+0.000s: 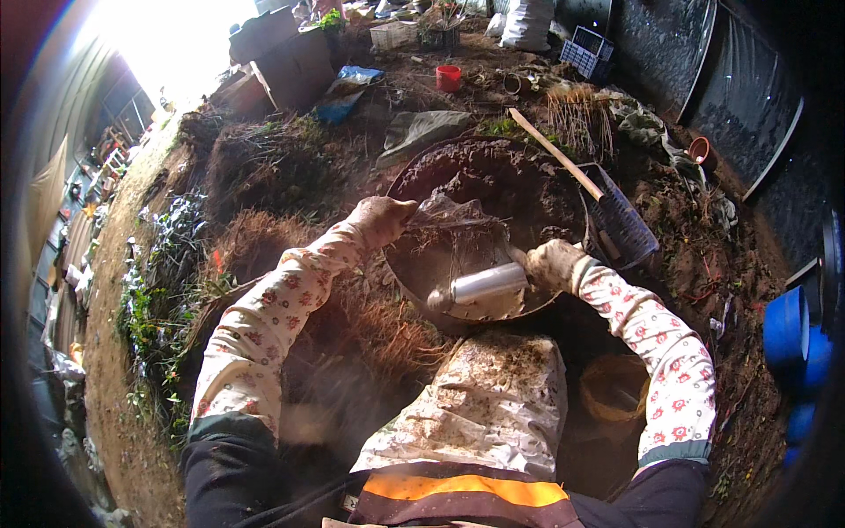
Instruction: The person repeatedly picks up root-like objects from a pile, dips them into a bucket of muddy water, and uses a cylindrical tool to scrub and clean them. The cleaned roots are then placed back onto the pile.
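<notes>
My left hand [385, 218] is closed on the edge of a clear plastic film [453, 214], which is pulled out over a large round tub [393, 264]. The film runs toward a shiny roll of plastic film [488, 283] lying level above the tub's near side. At the roll's right end my right hand [554, 264] is closed, gripping it. Dark, moist soil [528, 180] is heaped in the far part of the tub, and a paler muddy layer shows near the roll. Floral sleeves cover both forearms.
A blue-grey plastic crate [629, 224] with a wooden handle [554, 154] across it stands right of the tub. Bundles of thin roots [387, 330] lie to the left. A round basket [613, 387] sits near my right leg. Farther back is a red bucket [448, 78]; blue barrels [786, 326] stand far right.
</notes>
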`<state>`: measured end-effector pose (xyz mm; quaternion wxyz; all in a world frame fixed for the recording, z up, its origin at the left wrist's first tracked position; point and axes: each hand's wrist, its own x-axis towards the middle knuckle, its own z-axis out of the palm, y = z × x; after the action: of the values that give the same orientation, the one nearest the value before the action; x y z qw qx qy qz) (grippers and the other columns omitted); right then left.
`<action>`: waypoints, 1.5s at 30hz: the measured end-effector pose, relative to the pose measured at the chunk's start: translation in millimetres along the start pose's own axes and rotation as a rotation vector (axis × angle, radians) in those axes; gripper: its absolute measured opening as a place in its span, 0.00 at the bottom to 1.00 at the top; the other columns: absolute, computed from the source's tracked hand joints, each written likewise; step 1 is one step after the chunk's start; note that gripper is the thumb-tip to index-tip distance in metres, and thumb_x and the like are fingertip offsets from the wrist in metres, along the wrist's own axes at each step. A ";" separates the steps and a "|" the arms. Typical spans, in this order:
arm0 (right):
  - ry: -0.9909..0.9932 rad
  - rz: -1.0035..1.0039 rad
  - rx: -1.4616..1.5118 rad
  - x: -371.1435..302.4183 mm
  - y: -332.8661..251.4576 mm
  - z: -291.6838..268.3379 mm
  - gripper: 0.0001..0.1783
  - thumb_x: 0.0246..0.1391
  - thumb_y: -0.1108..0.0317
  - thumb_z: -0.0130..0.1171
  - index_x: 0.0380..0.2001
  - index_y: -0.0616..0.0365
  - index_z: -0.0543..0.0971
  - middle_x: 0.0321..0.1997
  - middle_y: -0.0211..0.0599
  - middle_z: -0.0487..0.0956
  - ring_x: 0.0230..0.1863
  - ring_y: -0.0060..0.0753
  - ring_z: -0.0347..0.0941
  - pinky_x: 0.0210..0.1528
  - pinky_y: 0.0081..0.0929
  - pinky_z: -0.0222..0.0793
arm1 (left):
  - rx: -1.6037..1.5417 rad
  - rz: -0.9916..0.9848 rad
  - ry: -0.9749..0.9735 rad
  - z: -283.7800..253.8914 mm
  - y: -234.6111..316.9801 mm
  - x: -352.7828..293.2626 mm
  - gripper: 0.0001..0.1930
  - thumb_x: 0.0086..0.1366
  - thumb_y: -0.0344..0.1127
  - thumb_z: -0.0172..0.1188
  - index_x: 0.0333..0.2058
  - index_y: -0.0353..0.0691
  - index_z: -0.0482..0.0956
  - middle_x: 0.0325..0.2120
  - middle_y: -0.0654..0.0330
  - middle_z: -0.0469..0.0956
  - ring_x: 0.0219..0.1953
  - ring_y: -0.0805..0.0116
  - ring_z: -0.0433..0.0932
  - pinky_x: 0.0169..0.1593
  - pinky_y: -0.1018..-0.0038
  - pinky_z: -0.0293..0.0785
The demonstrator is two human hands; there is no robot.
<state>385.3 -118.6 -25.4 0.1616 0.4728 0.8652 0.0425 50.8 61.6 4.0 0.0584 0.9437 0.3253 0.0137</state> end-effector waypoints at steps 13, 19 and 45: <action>0.188 0.336 0.268 53.2 63.2 48.6 0.14 0.67 0.68 0.43 0.54 0.50 0.70 0.32 0.46 0.80 0.30 0.42 0.80 0.38 0.38 0.79 | -0.040 0.469 0.099 -25.4 45.4 -2.6 0.12 0.69 0.41 0.53 0.46 0.48 0.80 0.30 0.48 0.81 0.34 0.50 0.82 0.38 0.58 0.77; 0.202 -0.036 0.238 56.3 -23.2 107.2 0.14 0.64 0.61 0.50 0.46 0.54 0.80 0.34 0.26 0.78 0.33 0.25 0.74 0.36 0.30 0.72 | -0.209 0.207 -0.112 -8.0 12.5 -36.0 0.15 0.64 0.41 0.57 0.49 0.49 0.80 0.37 0.49 0.83 0.38 0.46 0.82 0.41 0.56 0.77; 0.882 -0.066 0.325 -31.1 -103.8 3.8 0.16 0.61 0.57 0.54 0.42 0.58 0.78 0.29 0.39 0.81 0.28 0.32 0.80 0.29 0.34 0.75 | 0.056 0.171 0.070 0.3 59.9 -98.9 0.30 0.52 0.38 0.67 0.54 0.35 0.71 0.32 0.49 0.81 0.33 0.50 0.84 0.34 0.59 0.80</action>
<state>318.5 -201.8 -45.0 -0.2963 0.4012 0.8612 0.0981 9.6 -46.1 12.0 0.0191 0.9682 0.2457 0.0424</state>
